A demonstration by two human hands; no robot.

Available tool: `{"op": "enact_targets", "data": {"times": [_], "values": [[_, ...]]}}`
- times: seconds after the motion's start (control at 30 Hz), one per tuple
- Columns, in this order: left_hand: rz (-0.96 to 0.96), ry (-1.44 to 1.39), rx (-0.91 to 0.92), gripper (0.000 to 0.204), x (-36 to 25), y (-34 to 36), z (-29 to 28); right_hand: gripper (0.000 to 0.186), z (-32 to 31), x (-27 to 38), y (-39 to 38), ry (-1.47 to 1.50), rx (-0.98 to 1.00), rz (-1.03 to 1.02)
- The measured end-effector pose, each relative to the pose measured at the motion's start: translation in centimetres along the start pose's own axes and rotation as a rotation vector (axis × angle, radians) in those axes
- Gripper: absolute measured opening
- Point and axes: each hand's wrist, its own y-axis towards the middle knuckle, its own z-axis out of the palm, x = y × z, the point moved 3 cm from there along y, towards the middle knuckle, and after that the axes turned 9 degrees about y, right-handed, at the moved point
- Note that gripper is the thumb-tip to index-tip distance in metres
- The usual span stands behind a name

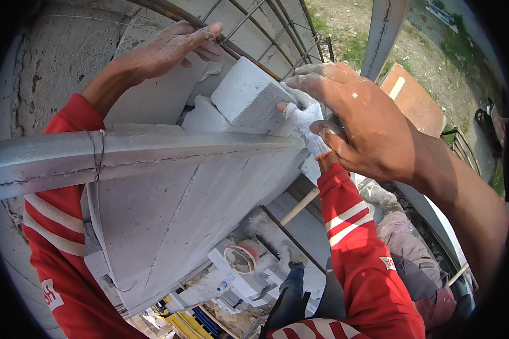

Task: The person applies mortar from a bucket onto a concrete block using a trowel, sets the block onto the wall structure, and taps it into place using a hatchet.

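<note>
We're taking over the white block [248, 96], which sits just above the grey rail [141, 152], towards its right end and tilted, one corner up against the rebar mesh [254, 28].

Our right hand [350, 124] is clamped on the block's right end, w/ the thumb over the top edge and the fingers curled under and partly wrapping a co-worker's gloved hand [305, 118]. Our left hand isn't in view. The co-worker in red sleeves reaches up from below the rail. Their bare hand [175, 45] is spread flat on the wall above the rail, well left of the block, and doesn't hold it.

To do it well, we judge:
- Get our fingers onto the block itself, not the glove, or it slips when that hand lets go.
- Keep it over the rail side. Below the rail are a bucket [240, 257], a wooden handle [299, 206] and another person crouching [401, 243], so a drop lands on sb.
- Lift straight — the block looks crumbly at the corners, and dragging it on the mesh would chip it.
- One hand at one end means torque, so we bring support under the far end asap.
</note>
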Motion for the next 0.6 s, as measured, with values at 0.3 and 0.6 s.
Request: {"op": "enact_targets", "data": {"times": [0.3, 0.6], "values": [[0.041, 0.025, 0.029, 0.1, 1.2, -0.2, -0.5, 0.064, 6.4, 6.3, 9.2, -0.643, 0.275, -0.456], [-0.019, 0.003, 0.092, 0.084, 3.6, -3.4, -3.4, 0.073, 7.1, 4.7, 12.0, -0.833, 0.561, -0.298]]}}
